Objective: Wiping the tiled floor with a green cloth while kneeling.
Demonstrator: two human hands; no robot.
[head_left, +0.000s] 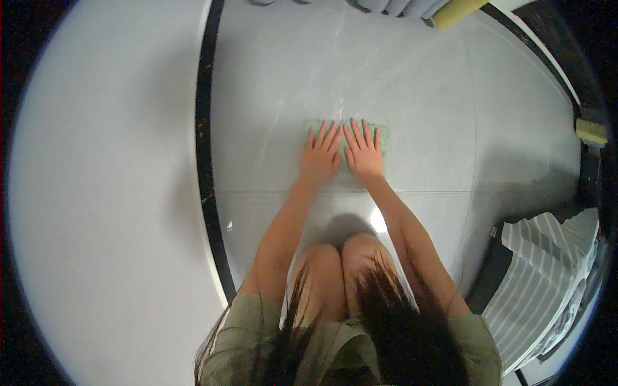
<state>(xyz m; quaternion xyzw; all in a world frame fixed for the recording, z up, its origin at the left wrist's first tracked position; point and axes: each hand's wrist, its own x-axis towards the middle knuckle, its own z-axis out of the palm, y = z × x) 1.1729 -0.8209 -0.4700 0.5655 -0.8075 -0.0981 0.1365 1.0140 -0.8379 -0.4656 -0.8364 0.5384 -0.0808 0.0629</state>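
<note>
A light green cloth (385, 136) lies spread flat on the grey tiled floor (412, 77). My left hand (320, 156) presses down on its left half, palm down, fingers stretched forward and a little apart. Beside it my right hand (365, 153) rests flat on the right half, its fingers spread as well. The two hands are close together with a narrow gap between the thumbs. Most of the cloth's middle is hidden under them; its far edge and right corner show. Both arms reach straight ahead past my bent knees.
A white wall (109, 193) with a black skirting board (204, 128) runs along the left. Grey fabric (405, 6) and a yellow roll-like thing (457, 10) hang at the far edge. To the right stands something dark covered in grey-and-white striped cloth (547, 276).
</note>
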